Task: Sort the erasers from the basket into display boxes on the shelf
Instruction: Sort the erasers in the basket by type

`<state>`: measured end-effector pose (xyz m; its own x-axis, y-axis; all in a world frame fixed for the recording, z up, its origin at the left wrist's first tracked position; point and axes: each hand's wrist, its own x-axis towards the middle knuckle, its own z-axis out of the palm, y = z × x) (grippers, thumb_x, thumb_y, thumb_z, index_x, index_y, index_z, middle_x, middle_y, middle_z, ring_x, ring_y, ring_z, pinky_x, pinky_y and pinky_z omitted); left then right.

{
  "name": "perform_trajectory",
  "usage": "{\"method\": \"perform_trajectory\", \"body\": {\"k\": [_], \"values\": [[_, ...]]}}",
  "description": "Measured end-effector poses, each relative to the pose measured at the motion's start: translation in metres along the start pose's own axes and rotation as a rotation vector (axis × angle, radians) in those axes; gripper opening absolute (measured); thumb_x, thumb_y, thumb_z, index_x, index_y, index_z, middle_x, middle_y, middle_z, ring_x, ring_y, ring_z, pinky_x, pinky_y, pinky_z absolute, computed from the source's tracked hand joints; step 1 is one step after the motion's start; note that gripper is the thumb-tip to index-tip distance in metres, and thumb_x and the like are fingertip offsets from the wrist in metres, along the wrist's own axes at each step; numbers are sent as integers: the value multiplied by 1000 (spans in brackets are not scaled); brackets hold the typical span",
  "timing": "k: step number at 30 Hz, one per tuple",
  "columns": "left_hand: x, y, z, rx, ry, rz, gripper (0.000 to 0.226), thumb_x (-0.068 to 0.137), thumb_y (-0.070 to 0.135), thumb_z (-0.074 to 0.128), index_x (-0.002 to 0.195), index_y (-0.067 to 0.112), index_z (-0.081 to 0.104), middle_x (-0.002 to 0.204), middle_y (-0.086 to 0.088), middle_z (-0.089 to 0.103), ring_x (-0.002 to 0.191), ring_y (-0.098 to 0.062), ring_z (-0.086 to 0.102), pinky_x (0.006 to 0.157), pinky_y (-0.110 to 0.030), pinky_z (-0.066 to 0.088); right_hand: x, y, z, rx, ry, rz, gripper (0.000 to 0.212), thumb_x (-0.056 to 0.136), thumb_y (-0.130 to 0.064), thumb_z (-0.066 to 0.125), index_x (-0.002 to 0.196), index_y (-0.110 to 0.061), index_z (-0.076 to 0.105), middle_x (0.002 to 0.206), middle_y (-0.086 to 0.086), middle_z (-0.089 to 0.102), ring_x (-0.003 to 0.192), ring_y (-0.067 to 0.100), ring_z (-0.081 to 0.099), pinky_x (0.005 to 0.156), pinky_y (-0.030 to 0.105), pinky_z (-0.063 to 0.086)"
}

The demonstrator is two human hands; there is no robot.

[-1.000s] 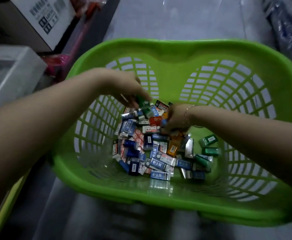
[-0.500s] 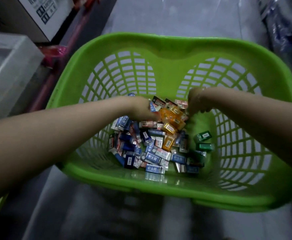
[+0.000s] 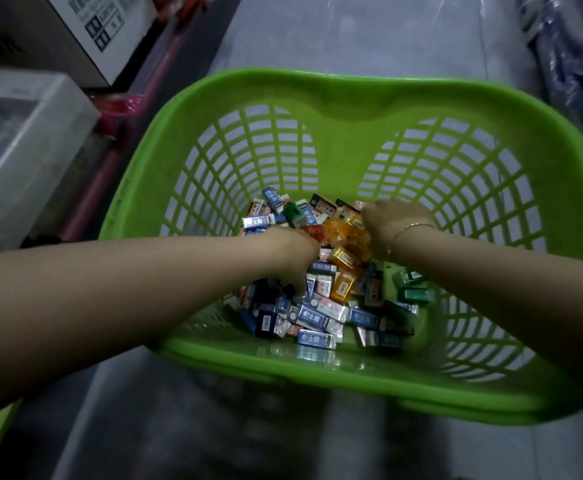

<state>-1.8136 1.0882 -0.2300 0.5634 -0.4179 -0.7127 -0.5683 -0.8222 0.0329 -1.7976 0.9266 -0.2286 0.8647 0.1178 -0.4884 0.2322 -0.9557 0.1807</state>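
A green plastic basket (image 3: 317,84) stands on the grey floor and holds a heap of small wrapped erasers. Blue-and-white erasers (image 3: 314,315) lie at the front, orange erasers (image 3: 343,285) in the middle, green erasers (image 3: 414,294) on the right. My left hand (image 3: 293,251) reaches in from the left, its fingers curled down into the middle of the heap. My right hand (image 3: 394,220), with a thin bracelet on the wrist, sits at the far right of the heap beside the orange erasers. Both hands' fingertips are hidden among the erasers.
On the left stand a white cardboard box (image 3: 86,26) with printed labels and a clear plastic box (image 3: 16,140). A pink item (image 3: 120,102) lies between them and the basket. Dark wrapped goods (image 3: 574,46) fill the far right. Grey floor (image 3: 352,36) lies beyond the basket.
My left hand has sunk lower into the middle of the heap. My right hand has shifted from the middle to the far right of the pile, uncovering orange erasers.
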Motion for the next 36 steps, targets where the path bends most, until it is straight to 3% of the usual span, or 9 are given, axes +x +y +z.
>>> {"method": "perform_trajectory", "body": {"k": [4,8,11,14,17,22,30,33,36], "values": [[5,-2,1,-71,-14,81,50,70,42,80,105,15,58,97,-1,59,86,-19,55,75,-33,51,0,-32,6,510,-141,66,63,73,-35,73,123,-14,40,113,8,50,82,20,54,54,26,47],[9,-4,3,-122,-87,86,56,68,44,81,110,15,58,105,-2,61,93,-22,57,74,-34,49,-2,-44,25,521,-124,106,69,63,-22,83,116,-16,39,110,11,53,89,28,59,73,41,57],[12,-5,5,-101,-132,69,49,70,47,78,102,14,63,100,-2,65,89,-21,60,65,-29,47,-5,-44,21,508,-125,71,52,73,-19,76,113,-17,42,98,7,56,75,20,57,55,32,51],[11,-12,-3,-203,-119,43,39,69,46,80,87,19,57,90,0,63,82,-19,60,56,-27,40,-5,-21,-4,297,-346,-38,49,84,-27,66,125,-13,43,89,6,55,68,16,58,42,23,46],[7,-16,-20,-373,-28,73,39,69,49,78,86,21,57,84,3,62,74,-14,58,56,-26,42,-2,17,-33,262,-586,17,52,83,-36,67,122,-7,48,101,10,60,84,28,68,73,39,58],[15,-1,-44,-710,190,177,28,77,45,72,91,21,68,84,-1,68,73,-13,59,66,-29,46,1,45,-25,-152,-224,-69,54,80,-36,67,126,-14,48,122,10,56,105,28,57,80,34,47],[30,12,-36,-1034,6,63,21,88,29,65,94,9,67,60,9,68,61,-3,67,52,-16,50,12,51,-2,-284,-214,-135,64,87,-33,60,142,-21,30,143,14,35,132,31,33,103,41,32],[28,10,-37,-1340,-74,19,24,89,28,63,100,6,65,81,-3,74,74,-13,72,65,-23,54,11,49,-21,45,-332,-81,74,79,-12,69,142,-16,31,135,14,43,119,31,46,87,36,47],[28,14,-43,-1562,-71,-83,29,88,34,63,99,7,64,89,-5,73,68,-9,66,61,-19,52,4,43,-42,832,-608,-87,59,74,6,66,121,-25,46,104,7,60,97,26,57,75,34,54]]}}
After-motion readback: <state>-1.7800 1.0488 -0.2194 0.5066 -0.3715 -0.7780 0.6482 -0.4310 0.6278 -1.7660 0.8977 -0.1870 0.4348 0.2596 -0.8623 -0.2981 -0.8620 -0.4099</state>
